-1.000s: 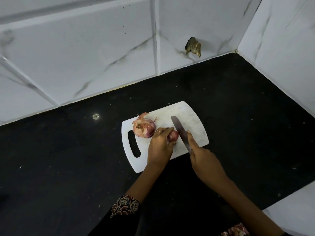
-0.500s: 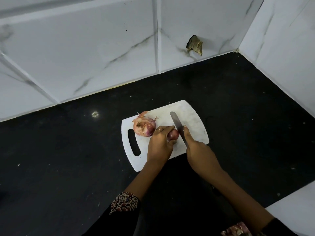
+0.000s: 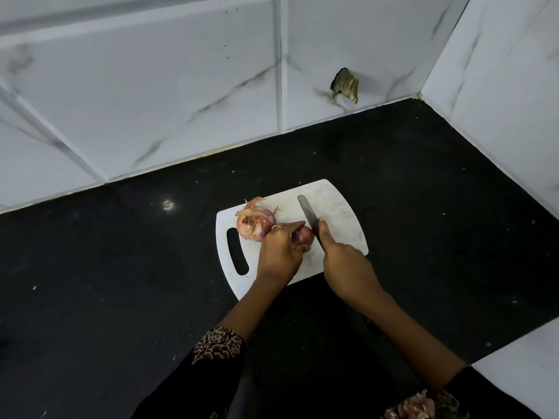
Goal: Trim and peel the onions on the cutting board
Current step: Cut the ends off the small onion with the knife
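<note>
While the left hand (image 3: 279, 252) grips a small red onion (image 3: 303, 235) on the white cutting board (image 3: 341, 213), the right hand (image 3: 348, 267) holds a knife (image 3: 308, 216), forefinger laid along the blade touching that onion's right side. A larger unpeeled onion (image 3: 255, 223) sits just beside the left fingers, near the board's handle slot (image 3: 237, 251), on the black counter (image 3: 121, 267).

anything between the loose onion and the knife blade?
Head view: the left hand, its grip on the smaller onion, sits between the loose onion and the knife.
</note>
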`<act>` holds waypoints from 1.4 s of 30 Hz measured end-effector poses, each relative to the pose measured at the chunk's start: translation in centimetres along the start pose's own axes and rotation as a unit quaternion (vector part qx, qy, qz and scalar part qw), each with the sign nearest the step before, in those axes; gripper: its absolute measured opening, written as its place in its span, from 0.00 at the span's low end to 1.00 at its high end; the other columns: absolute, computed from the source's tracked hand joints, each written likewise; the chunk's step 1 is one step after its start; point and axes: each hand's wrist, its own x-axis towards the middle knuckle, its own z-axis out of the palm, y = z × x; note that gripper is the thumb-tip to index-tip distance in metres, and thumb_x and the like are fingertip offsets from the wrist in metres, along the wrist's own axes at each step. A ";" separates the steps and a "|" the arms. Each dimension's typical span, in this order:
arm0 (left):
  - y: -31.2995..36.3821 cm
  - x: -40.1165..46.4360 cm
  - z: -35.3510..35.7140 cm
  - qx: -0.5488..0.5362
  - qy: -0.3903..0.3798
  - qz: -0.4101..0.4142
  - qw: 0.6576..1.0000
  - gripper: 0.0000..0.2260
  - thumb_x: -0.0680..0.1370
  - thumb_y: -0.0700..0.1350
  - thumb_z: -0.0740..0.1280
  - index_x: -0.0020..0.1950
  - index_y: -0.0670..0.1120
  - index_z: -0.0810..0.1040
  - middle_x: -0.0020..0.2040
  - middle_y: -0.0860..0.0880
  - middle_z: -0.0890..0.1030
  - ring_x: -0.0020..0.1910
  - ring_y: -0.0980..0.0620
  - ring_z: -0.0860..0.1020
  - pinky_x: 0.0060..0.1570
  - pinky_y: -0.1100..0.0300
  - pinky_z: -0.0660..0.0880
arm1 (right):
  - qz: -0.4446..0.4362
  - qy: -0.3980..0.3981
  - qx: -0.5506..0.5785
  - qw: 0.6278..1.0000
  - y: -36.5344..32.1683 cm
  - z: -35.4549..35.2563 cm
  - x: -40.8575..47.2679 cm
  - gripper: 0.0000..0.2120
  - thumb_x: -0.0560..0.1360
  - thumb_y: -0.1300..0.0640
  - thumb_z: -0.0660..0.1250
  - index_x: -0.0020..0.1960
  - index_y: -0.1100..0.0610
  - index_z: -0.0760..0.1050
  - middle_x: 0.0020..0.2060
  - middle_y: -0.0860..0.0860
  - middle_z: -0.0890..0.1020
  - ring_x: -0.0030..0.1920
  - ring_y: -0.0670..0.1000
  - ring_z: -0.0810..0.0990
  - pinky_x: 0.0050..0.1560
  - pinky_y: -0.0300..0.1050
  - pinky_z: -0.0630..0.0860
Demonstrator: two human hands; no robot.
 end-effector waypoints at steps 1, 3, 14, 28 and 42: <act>0.1 -0.1 0.0 -0.002 0.002 -0.001 1.000 0.19 0.72 0.38 0.73 0.63 0.43 0.78 0.57 0.44 0.81 0.54 0.48 0.78 0.53 0.63 0.73 | 0.001 0.000 -0.003 1.000 0.2 0.1 -0.4 0.34 0.79 0.63 0.53 0.77 0.49 0.37 0.31 0.48 0.68 0.34 0.46 0.72 0.33 0.42 0.68; 0.2 -0.1 0.0 -0.006 0.005 -0.003 1.000 0.19 0.72 0.38 0.73 0.62 0.43 0.79 0.56 0.45 0.82 0.54 0.48 0.79 0.53 0.63 0.73 | 0.005 0.003 -0.004 1.000 0.5 0.6 -1.4 0.35 0.78 0.64 0.53 0.77 0.48 0.36 0.31 0.48 0.69 0.31 0.45 0.70 0.30 0.41 0.66; 0.3 0.3 -0.3 -0.019 0.003 -0.011 1.000 0.17 0.72 0.38 0.73 0.61 0.42 0.80 0.54 0.45 0.83 0.54 0.48 0.79 0.50 0.66 0.70 | 0.004 0.008 -0.020 1.000 0.2 0.5 -1.5 0.36 0.78 0.64 0.53 0.77 0.48 0.36 0.31 0.47 0.67 0.30 0.44 0.67 0.32 0.41 0.66; 0.1 0.5 -0.3 -0.007 -0.011 -0.021 1.000 0.21 0.72 0.40 0.74 0.65 0.43 0.77 0.59 0.46 0.81 0.58 0.49 0.78 0.56 0.66 0.69 | -0.006 0.004 0.036 0.999 1.1 0.8 -1.3 0.36 0.78 0.64 0.53 0.77 0.46 0.37 0.30 0.48 0.69 0.30 0.45 0.70 0.32 0.41 0.68; 0.4 0.5 -0.2 -0.003 0.001 -0.027 1.000 0.20 0.73 0.41 0.73 0.65 0.42 0.77 0.59 0.45 0.81 0.57 0.48 0.78 0.54 0.65 0.69 | -0.020 0.019 -0.021 0.999 0.2 0.9 -0.1 0.37 0.77 0.65 0.55 0.77 0.50 0.37 0.31 0.48 0.66 0.32 0.46 0.69 0.31 0.41 0.65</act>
